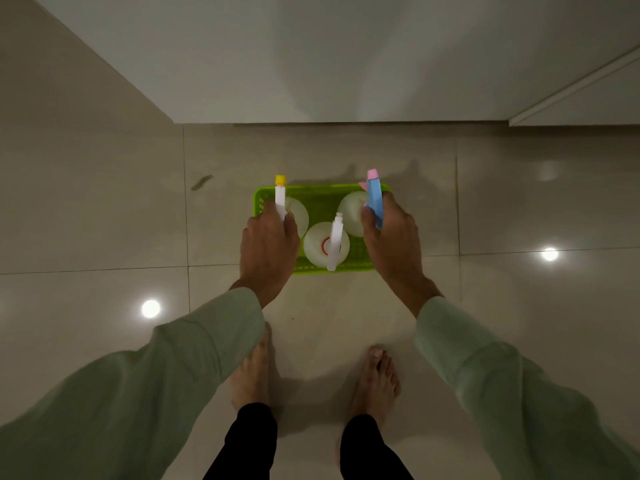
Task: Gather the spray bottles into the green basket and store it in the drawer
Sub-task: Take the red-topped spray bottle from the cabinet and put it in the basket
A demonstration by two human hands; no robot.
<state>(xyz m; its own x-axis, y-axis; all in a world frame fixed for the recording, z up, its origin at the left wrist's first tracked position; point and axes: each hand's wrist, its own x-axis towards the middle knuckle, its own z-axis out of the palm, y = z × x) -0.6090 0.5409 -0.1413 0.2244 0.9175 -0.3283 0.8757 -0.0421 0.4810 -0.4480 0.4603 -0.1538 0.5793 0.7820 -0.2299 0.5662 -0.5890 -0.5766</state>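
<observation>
Green plastic mesh basket (320, 199) is seen on tiled floor (104, 216), three white spray bottles inside. Left hand (268, 242) is closed on yellow-nozzled bottle (281, 199); right hand (393, 237) on blue-headed bottle (374, 199).

Single head-worn wide-angle view, pointing steeply down past both sleeves to floor (346, 323); bare feet at bottom, white cabinet front (329, 64) at top, green basket (318, 199) mid-frame, near.
</observation>
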